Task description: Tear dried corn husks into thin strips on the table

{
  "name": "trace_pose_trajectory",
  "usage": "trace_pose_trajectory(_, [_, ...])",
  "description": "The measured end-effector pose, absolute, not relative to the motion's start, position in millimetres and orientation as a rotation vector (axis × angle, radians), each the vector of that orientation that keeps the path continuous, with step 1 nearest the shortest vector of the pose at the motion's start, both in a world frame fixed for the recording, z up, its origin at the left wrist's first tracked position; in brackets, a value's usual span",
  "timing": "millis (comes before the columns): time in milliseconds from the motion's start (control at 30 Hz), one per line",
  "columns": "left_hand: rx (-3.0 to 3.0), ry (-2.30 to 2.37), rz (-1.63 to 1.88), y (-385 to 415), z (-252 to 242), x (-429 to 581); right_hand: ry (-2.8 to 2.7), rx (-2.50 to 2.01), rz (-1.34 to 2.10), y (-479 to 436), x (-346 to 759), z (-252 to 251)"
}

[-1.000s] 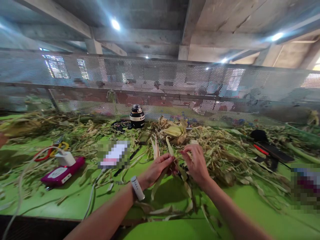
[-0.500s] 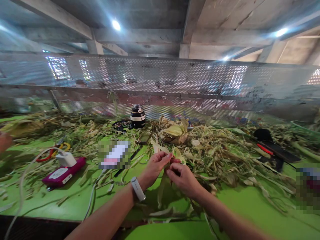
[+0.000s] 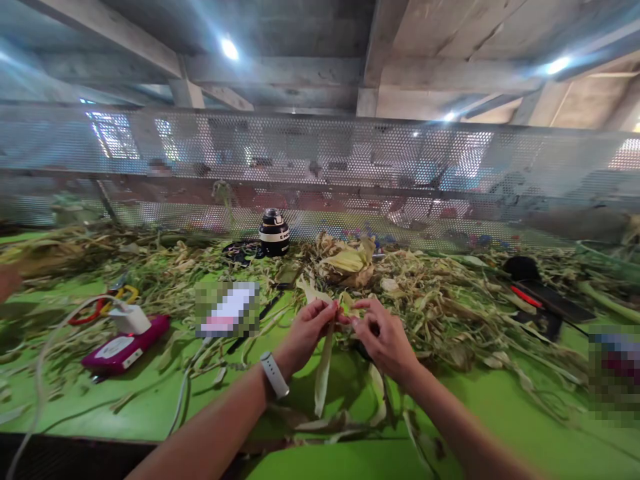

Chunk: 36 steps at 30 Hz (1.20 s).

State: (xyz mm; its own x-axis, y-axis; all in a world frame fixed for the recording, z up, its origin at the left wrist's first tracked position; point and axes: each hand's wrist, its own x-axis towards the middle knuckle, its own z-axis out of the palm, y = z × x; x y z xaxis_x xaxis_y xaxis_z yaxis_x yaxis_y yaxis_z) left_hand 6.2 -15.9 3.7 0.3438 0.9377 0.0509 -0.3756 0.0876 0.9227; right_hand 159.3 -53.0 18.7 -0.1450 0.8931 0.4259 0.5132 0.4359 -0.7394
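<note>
My left hand, with a white watch band on its wrist, pinches the top of a pale dried corn husk that hangs down over the green table. My right hand meets it at the husk's upper end, fingers closed on the same leaf. Both hands are held just above the table, in front of a heap of dried husks and leaves.
A magenta power bank with a white charger and cable lies at the left, beside red and yellow scissors. A black and white container stands by the perforated metal screen. Dark tools lie at the right. Another person's hand shows at far left.
My right hand first came down toward me along the husk, then rose again to meet the left hand at its top. A strip of husk now hangs below my left hand.
</note>
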Motion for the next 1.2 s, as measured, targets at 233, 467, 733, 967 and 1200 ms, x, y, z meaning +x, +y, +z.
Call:
trace_pose_trajectory(233, [0.890,0.725,0.975,-18.9,12.9,4.2,-1.868,-1.285,0.739,-37.1,166.8,8.1])
trace_pose_trajectory(467, [1.081,0.814,1.017,-15.4,10.1,4.8,-1.937,-1.261,0.664,-34.8,165.0,3.7])
trace_pose_trajectory(733, [1.011,0.828,1.109,-15.1,15.8,3.2,-2.015,-1.228,0.572,-33.6,164.7,3.4])
trace_pose_trajectory(967, [0.918,0.752,1.145,-11.8,14.4,2.0,-1.957,-1.304,0.534,-28.4,175.1,10.5])
trace_pose_trajectory(1200, [0.874,0.726,1.273,-6.7,13.8,-0.1,-1.660,-1.469,0.252,-24.5,192.1,16.5])
